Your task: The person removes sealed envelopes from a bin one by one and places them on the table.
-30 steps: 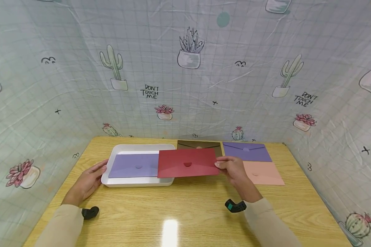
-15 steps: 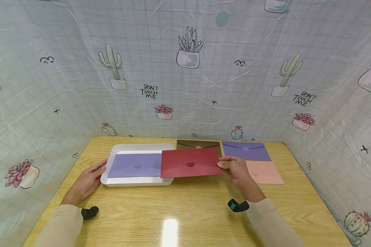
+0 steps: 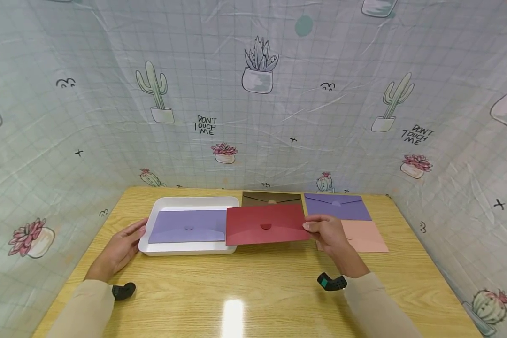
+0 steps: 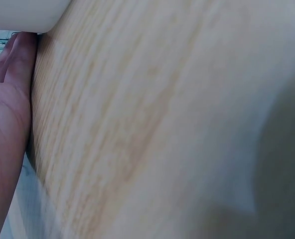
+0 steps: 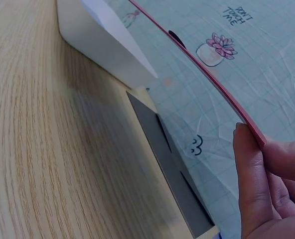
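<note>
My right hand [image 3: 331, 239] pinches the right end of a red envelope [image 3: 266, 217] between thumb and fingers. Seen edge-on in the right wrist view, the red envelope [image 5: 216, 85] is raised above the table and bends slightly. Its left end overlaps the right side of a white tray [image 3: 186, 250] in the head view. Inside that tray lies a purple envelope [image 3: 169, 227], flap seal showing. My left hand [image 3: 117, 251] rests at the tray's left side, fingers extended along its outer wall. The left wrist view catches only part of this hand [image 4: 8, 99] and a tray corner [image 4: 28, 15].
Behind the red envelope lies a brown envelope [image 3: 253, 199], partly covered. Another purple envelope [image 3: 352, 211] is at the back right, with a peach envelope [image 3: 369, 235] in front of it. A patterned curtain [image 3: 304, 94] encloses the wooden table [image 3: 186, 291] at the back and sides.
My right hand has drawn the red envelope a little to the right, exposing more of the purple envelope in the tray. The left hand and the tray keep their places.
</note>
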Motion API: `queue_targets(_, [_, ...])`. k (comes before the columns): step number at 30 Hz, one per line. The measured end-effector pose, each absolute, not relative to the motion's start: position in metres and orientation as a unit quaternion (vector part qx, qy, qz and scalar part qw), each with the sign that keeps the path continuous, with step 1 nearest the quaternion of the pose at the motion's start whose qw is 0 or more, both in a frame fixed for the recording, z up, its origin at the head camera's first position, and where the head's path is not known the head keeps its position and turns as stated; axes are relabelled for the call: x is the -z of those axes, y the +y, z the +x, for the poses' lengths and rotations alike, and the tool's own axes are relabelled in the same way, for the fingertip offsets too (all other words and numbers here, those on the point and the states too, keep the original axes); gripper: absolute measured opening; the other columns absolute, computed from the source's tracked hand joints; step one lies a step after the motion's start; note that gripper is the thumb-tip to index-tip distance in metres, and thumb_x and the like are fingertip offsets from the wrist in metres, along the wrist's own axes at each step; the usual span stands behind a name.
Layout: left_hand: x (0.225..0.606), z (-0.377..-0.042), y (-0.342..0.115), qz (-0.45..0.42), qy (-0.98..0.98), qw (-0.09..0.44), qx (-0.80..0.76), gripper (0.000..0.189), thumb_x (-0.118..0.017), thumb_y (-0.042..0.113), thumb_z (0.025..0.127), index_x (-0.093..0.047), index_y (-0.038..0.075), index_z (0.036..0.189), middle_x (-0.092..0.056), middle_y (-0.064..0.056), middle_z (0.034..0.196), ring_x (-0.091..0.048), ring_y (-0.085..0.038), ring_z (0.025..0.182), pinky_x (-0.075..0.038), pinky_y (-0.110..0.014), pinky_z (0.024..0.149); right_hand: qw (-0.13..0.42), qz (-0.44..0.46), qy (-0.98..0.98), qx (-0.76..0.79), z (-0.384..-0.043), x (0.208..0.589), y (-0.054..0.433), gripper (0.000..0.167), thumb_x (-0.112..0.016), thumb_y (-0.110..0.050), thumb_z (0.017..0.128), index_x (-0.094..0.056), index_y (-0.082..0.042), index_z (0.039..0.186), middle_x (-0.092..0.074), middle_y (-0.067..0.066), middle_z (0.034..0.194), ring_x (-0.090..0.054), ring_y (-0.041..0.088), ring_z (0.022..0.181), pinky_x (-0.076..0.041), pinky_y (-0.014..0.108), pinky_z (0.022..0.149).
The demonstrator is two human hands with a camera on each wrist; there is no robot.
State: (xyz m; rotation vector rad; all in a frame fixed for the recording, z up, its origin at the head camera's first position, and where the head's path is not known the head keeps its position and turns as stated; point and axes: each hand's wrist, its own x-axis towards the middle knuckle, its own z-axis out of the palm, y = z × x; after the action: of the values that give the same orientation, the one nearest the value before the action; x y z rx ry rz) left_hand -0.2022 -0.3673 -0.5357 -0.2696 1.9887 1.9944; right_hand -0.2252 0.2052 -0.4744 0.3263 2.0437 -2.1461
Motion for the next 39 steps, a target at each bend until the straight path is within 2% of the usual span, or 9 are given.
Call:
queue_targets(2, [0.537,-0.202,-0.367,-0.095,0.695,0.155,-0.696,0.080,-0.054,0.047,0.106,-0.014,0.017,0.169,0.003,-0.009,0.177,-0.020,-0.016,0.160,-0.048,-0.003,0.094,0.080,0.110,0.682,0.719,-0.225,0.475,0.207,0.026,-0.067,0.010,0.093,-0.069,0.013,0.119,-0.073,-0.005,0.077,-0.073,0.006,0.072,-0.062,0.019,0.068])
queue_targets(5, [0.537,-0.202,-0.368,-0.096,0.694,0.152,-0.697,0.080,-0.055,0.046,0.106,-0.014,0.016,0.168,0.002,-0.009,0.177,-0.035,0.002,0.146,-0.048,-0.004,0.095,0.081,0.108,0.682,0.718,-0.225,0.475,0.209,0.030,-0.067,0.010,0.094,-0.066,0.016,0.123,-0.073,-0.005,0.077,-0.073,0.006,0.073,-0.062,0.019,0.069])
queue_targets(8, [0.537,-0.202,-0.368,-0.094,0.691,0.151,-0.700,0.080,-0.056,0.045,0.106,-0.015,0.015,0.168,0.002,-0.010,0.177,-0.040,0.009,0.137,-0.048,-0.004,0.095,0.082,0.108,0.683,0.718,-0.225,0.475,0.211,0.033,-0.066,0.010,0.094,-0.063,0.018,0.126,-0.074,-0.005,0.077,-0.073,0.006,0.074,-0.062,0.019,0.069])
queue_targets(10, [0.536,-0.202,-0.368,-0.093,0.691,0.152,-0.701,0.081,-0.056,0.046,0.106,-0.015,0.016,0.168,0.002,-0.010,0.177,-0.038,0.007,0.140,-0.048,-0.004,0.095,0.081,0.108,0.683,0.718,-0.224,0.475,0.213,0.034,-0.066,0.010,0.094,-0.062,0.018,0.127,-0.074,-0.005,0.078,-0.073,0.006,0.074,-0.062,0.019,0.068])
queue_targets(16, [0.536,-0.202,-0.368,-0.094,0.691,0.154,-0.700,0.082,-0.056,0.046,0.106,-0.014,0.016,0.168,0.003,-0.009,0.177,-0.021,-0.010,0.158,-0.048,-0.003,0.095,0.083,0.107,0.683,0.718,-0.225,0.476,0.217,0.029,-0.067,0.008,0.095,-0.066,0.014,0.123,-0.074,-0.006,0.078,-0.074,0.006,0.074,-0.061,0.020,0.067])
queue_targets(26, [0.535,-0.202,-0.368,-0.100,0.691,0.154,-0.699,0.081,-0.056,0.046,0.105,-0.014,0.016,0.168,0.002,-0.009,0.178,-0.026,-0.007,0.154,-0.048,-0.003,0.095,0.084,0.115,0.681,0.718,-0.226,0.478,0.226,0.026,-0.067,0.007,0.095,-0.067,0.012,0.121,-0.075,-0.005,0.078,-0.074,0.007,0.074,-0.062,0.020,0.068])
queue_targets(31, [0.535,-0.201,-0.368,-0.105,0.696,0.155,-0.693,0.081,-0.055,0.047,0.105,-0.015,0.017,0.168,0.001,-0.008,0.178,-0.025,-0.011,0.155,-0.049,-0.004,0.094,0.079,0.121,0.682,0.717,-0.226,0.479,0.230,0.028,-0.067,0.008,0.095,-0.066,0.013,0.122,-0.074,-0.004,0.079,-0.074,0.008,0.073,-0.062,0.021,0.068])
queue_targets(35, [0.536,-0.202,-0.368,-0.106,0.698,0.157,-0.691,0.079,-0.054,0.047,0.106,-0.015,0.017,0.169,0.002,-0.008,0.178,-0.017,-0.019,0.161,-0.049,-0.003,0.093,0.080,0.118,0.683,0.717,-0.225,0.478,0.232,0.033,-0.067,0.008,0.095,-0.062,0.016,0.127,-0.074,-0.004,0.079,-0.074,0.008,0.073,-0.062,0.020,0.067])
queue_targets(39, [0.536,-0.203,-0.367,-0.109,0.698,0.158,-0.690,0.078,-0.053,0.046,0.107,-0.015,0.018,0.169,0.002,-0.008,0.178,-0.012,-0.023,0.162,-0.048,-0.002,0.092,0.079,0.122,0.682,0.717,-0.224,0.479,0.235,0.031,-0.067,0.008,0.095,-0.064,0.015,0.125,-0.074,-0.004,0.079,-0.074,0.008,0.073,-0.062,0.021,0.067])
